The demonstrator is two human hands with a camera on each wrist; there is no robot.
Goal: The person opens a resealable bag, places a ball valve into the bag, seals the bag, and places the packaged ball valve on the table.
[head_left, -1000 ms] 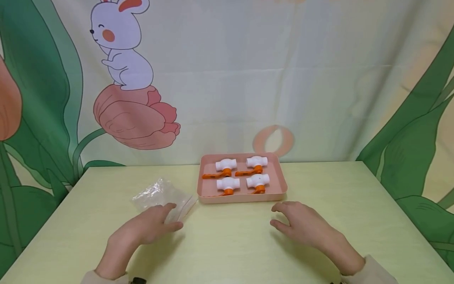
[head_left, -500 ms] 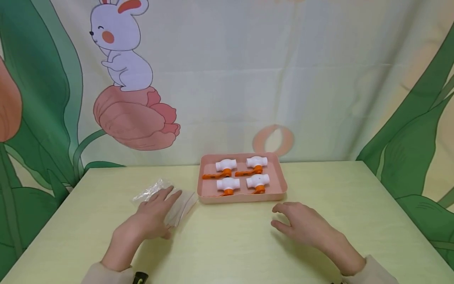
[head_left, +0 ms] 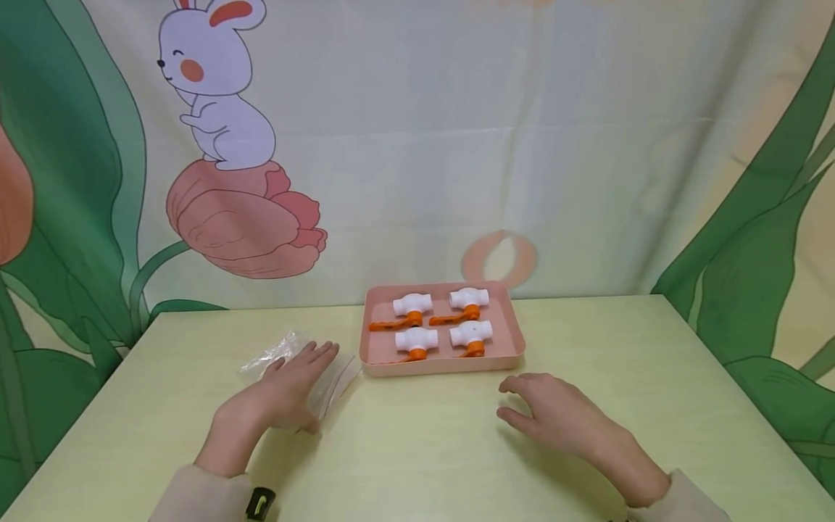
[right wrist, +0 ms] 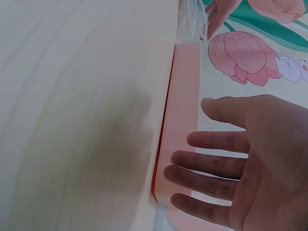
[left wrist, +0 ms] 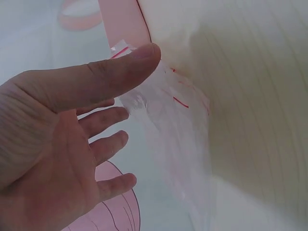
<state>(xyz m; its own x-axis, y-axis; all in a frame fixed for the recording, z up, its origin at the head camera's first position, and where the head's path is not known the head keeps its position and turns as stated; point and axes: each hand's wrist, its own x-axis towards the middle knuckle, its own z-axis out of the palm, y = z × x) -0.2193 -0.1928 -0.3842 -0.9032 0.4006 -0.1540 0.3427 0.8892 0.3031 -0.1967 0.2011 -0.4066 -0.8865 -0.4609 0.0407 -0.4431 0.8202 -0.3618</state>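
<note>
My left hand (head_left: pixel 287 395) is over a clear zip-lock bag (head_left: pixel 338 377) on the left side of the table, its fingers spread and extended. The left wrist view shows the thumb overlapping the bag's upper end, near its red zip line; whether it touches cannot be told. Past the bag, a pink tray (head_left: pixel 450 367) holds several white ball valves (head_left: pixel 416 338) with orange lever handles, laid in two rows. My right hand (head_left: pixel 561 415) hovers in front of the tray's right corner, fingers relaxed and holding nothing.
The pale yellow-green table (head_left: pixel 417 449) meets a printed cloth backdrop (head_left: pixel 391 181) just behind the tray. A dark band (head_left: pixel 260 503) shows at the left sleeve.
My left hand has moved slightly forward over the bag, and its fingers have straightened and lifted. The right hand stays almost still. Bag, tray and valves lie as before.
</note>
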